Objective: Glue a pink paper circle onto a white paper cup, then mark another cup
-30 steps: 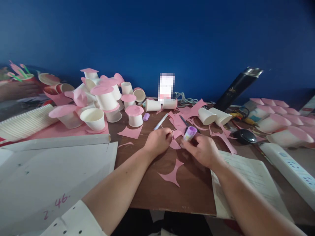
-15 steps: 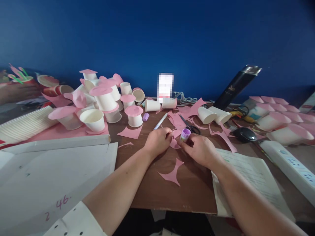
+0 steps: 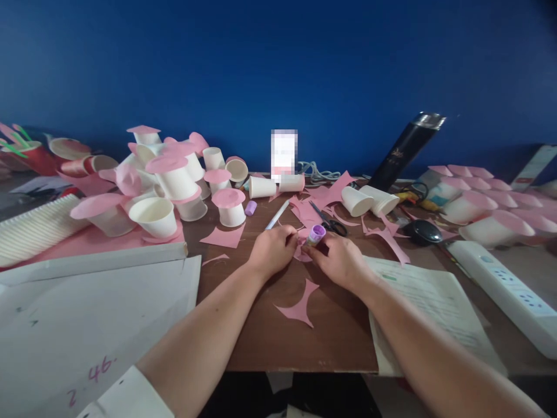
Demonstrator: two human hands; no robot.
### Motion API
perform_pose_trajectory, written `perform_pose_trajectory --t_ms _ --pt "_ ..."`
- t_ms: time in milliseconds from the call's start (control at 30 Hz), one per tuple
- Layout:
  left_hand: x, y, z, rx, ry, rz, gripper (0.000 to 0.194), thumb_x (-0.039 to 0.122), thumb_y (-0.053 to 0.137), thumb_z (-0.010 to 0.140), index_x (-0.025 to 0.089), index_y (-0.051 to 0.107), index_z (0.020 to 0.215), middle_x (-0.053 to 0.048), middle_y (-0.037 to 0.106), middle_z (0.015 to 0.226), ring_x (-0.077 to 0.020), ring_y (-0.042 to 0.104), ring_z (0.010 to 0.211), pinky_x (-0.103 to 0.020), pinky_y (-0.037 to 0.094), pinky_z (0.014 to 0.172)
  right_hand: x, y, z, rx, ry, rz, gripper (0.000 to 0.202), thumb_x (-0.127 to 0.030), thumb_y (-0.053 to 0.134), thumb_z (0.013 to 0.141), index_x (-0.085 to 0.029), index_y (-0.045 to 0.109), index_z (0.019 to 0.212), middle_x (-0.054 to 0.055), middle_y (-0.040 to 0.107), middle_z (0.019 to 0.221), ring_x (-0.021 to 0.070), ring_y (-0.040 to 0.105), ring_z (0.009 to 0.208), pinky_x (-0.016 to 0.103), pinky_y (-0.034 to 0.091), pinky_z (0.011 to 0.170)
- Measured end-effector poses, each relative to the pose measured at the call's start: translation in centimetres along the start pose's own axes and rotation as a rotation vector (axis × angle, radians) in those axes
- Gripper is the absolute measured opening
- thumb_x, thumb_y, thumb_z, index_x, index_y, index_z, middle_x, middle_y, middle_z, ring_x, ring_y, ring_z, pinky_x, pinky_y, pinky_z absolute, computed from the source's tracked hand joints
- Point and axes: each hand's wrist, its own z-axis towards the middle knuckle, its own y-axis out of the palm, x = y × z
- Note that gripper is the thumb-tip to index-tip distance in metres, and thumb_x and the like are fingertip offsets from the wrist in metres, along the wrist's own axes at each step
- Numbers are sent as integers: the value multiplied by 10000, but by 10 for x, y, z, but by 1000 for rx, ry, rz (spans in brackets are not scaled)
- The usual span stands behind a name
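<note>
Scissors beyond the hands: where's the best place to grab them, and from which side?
Judging by their pose, grip the scissors at the black handle loops, which lie at the near-right end just beyond the right hand. Come from above on that side: they lie flat among pink paper scraps, blades pointing away toward the far left.

Purple glue stick (image 3: pixel 315 234) upright, tip on small pink paper piece (image 3: pixel 301 253)
</note>
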Motion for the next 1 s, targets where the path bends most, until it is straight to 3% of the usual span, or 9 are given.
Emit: perform_pose_trajectory --t_ms 200,333,567,800,1000 --pt "-1 1 1 4 -1 -5 234 312 440 886 229 656 854 -12 700 816 -158 614 722 -253 395 638 6 -16 -5 24 74 42 364 -542 518 823 -204 621 736 52 679 707 206 628 654 272 362 555" --pt "0 0 1 -10 -3 12 230 315 451 882 224 653 821 -9 687 757 -154 605 681 -248 383 602 5 -12 -3 85 34 184 322 -502 544 819 -196 631 771 50 688 767 198 634 705 265 412 608" --pt "3 -1 0 -7 -18 9 255 337 439 893 226 658 823 -23 701 808 -165 626 733 -250 406 644 0 1 3 9 -39 146 264 -433 552 840 -219 666 944 65 700 943 230 653 864 283 438 712" --pt "-1 1 1 -2 -14 10 239 328 444 889 234 661 857 -17 704 825 -164 622 745 -252 402 649 8 -18 -4 -64 9 82 307 -492 543 822 -212 656 770 45 700 764 193 636 668 260 379 565" --pt "0 1 1 -11 -12 19 235 321 446 886 228 659 845 -16 698 796 -160 617 715 -251 401 636 9 -17 -4 65 12 201 286 -474 559 813 -207 647 762 37 694 747 194 635 695 265 410 603"
